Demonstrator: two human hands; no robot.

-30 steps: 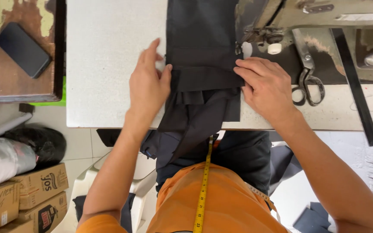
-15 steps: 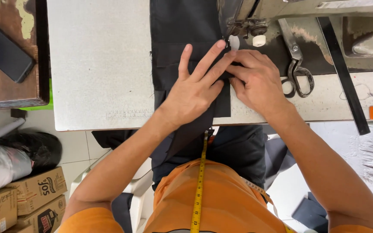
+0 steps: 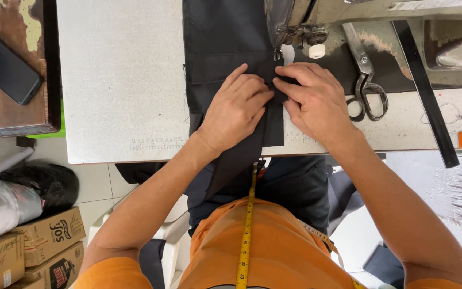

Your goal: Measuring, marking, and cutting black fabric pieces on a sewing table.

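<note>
A dark phone (image 3: pixel 6 69) lies on a worn wooden top at the upper left. Scissors (image 3: pixel 367 80) sit right of centre near a black ruler (image 3: pixel 426 88). Cardboard boxes (image 3: pixel 38 241) fill the lower left.

Both forearms reach up from bottom of frame, converging at upper centre. Left hand (image 3: pixel 237 109) flat, palm down, fingers angled right. Right hand (image 3: pixel 316 99) flat, fingers pointing left. Fingertips meet, touching.

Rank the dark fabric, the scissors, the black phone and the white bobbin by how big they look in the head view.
1. dark fabric, largest by far.
2. scissors and black phone look about alike; not ranked.
3. white bobbin, smallest.
Both hands, left hand and right hand, press on the fabric.
</note>
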